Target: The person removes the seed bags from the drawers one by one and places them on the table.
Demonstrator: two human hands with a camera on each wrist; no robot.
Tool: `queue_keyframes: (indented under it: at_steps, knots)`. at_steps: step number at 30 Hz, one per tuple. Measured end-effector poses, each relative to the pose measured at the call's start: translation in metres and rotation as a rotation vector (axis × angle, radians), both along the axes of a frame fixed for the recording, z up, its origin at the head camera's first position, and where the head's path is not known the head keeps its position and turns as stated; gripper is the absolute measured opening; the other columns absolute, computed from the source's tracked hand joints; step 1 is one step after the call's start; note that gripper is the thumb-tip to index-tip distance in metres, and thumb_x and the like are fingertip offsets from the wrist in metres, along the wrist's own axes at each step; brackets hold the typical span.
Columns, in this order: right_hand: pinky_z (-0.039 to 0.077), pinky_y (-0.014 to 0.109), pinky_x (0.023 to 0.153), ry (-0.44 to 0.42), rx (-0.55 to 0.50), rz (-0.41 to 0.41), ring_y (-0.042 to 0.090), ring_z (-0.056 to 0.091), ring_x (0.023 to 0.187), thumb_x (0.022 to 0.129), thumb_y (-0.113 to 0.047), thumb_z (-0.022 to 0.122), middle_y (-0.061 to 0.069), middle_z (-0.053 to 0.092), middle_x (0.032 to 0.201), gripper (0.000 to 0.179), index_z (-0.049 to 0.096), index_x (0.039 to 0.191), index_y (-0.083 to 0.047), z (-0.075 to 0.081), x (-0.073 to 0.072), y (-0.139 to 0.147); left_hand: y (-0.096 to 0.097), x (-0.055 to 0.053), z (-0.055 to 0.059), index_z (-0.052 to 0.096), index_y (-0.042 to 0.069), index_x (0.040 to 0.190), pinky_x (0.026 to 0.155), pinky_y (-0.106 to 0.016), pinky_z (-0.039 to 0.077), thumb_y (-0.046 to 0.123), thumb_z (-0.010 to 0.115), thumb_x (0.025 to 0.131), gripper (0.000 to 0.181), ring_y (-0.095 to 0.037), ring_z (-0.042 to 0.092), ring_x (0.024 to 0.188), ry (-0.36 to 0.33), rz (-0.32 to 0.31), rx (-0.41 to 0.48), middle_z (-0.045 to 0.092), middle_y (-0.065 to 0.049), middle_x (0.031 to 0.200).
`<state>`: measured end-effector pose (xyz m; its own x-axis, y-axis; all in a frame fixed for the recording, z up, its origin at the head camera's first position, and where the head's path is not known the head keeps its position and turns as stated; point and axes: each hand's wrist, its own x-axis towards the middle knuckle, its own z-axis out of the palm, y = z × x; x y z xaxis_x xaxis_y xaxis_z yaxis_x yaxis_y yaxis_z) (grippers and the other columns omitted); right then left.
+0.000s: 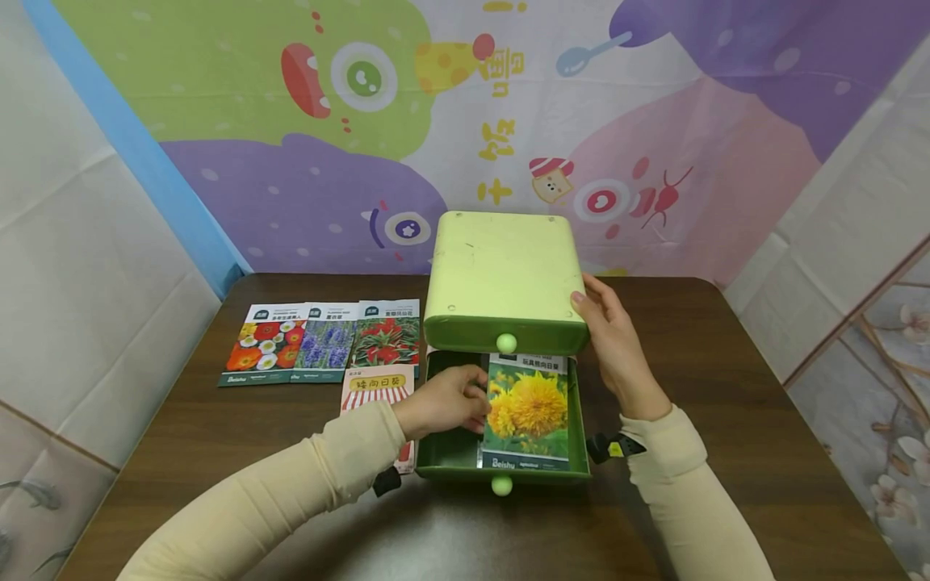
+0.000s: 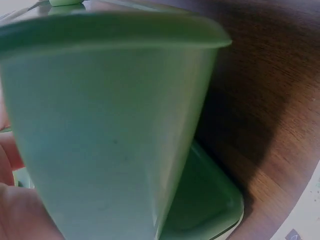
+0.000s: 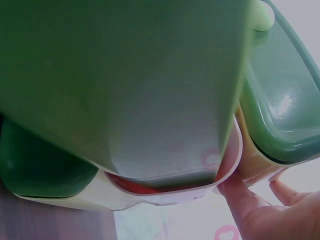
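Note:
A small drawer cabinet [image 1: 504, 262] with a pale yellow-green top stands on the table, its middle drawer [image 1: 450, 452] pulled out. In that drawer lies a seed packet [image 1: 529, 411] with yellow sunflowers. My left hand [image 1: 445, 401] reaches in from the left, bent fingers at the packet's left edge; whether they pinch it is unclear. My right hand [image 1: 617, 347] rests against the cabinet's right side, thumb at the top edge, fingers fairly straight. In the right wrist view its thumb and fingers [image 3: 240, 197] touch the cabinet's side. The drawer's underside hides most of the left hand in the left wrist view.
Three flower seed packets, red-orange [image 1: 265, 347], purple [image 1: 325, 343] and red [image 1: 387, 339], lie in a row on the table [image 1: 218, 452] at the left. A pink packet [image 1: 374, 386] lies partly under the left forearm. A cartoon-printed cloth [image 1: 305, 194] hangs behind.

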<state>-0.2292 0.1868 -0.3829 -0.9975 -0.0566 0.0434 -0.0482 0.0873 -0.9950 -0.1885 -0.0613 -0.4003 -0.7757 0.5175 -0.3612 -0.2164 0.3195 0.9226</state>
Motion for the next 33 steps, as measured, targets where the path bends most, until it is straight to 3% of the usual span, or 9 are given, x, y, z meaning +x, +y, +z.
queue_keyframes:
  at_steps: [9,18,25,33]
  knots:
    - [0.045,0.018,0.092,-0.008,-0.014,-0.001,0.013,0.049,0.118,0.101,-0.045,0.049,0.009,0.036,0.152,0.062,0.027,0.154,-0.021,0.000,0.001,0.001,-0.002,-0.001,0.000,0.046,-0.007,0.127,0.076,-0.034,0.059,-0.003,0.049,0.097,0.030,-0.020,0.063,0.082,0.033,0.028,-0.033,0.063,-0.022,0.105]
    - [0.047,0.017,0.089,-0.001,-0.012,0.000,0.012,0.051,0.113,0.101,-0.045,0.049,0.010,0.036,0.151,0.063,0.027,0.154,-0.020,0.000,0.000,0.001,-0.002,-0.002,0.001,0.043,-0.006,0.122,0.071,-0.032,0.056,-0.003,0.046,0.093,0.029,-0.018,0.055,0.077,-0.005,0.073,0.032,0.045,-0.004,0.083]
    - [0.046,0.017,0.089,0.004,-0.009,0.003,0.011,0.051,0.112,0.101,-0.045,0.048,0.011,0.037,0.150,0.063,0.027,0.154,-0.020,-0.001,0.000,0.001,-0.002,0.000,0.004,0.044,-0.007,0.124,0.070,-0.036,0.059,-0.003,0.046,0.093,0.031,-0.019,0.062,0.075,-0.066,0.114,0.075,0.051,-0.006,0.085]
    - [0.046,0.019,0.090,0.000,0.000,-0.006,0.012,0.050,0.114,0.101,-0.045,0.049,0.010,0.037,0.152,0.062,0.028,0.154,-0.020,-0.001,0.000,0.001,-0.011,0.003,0.012,0.043,-0.006,0.133,0.070,-0.035,0.058,0.002,0.046,0.095,0.039,-0.020,0.061,0.079,-0.073,0.158,0.037,0.054,-0.011,0.097]
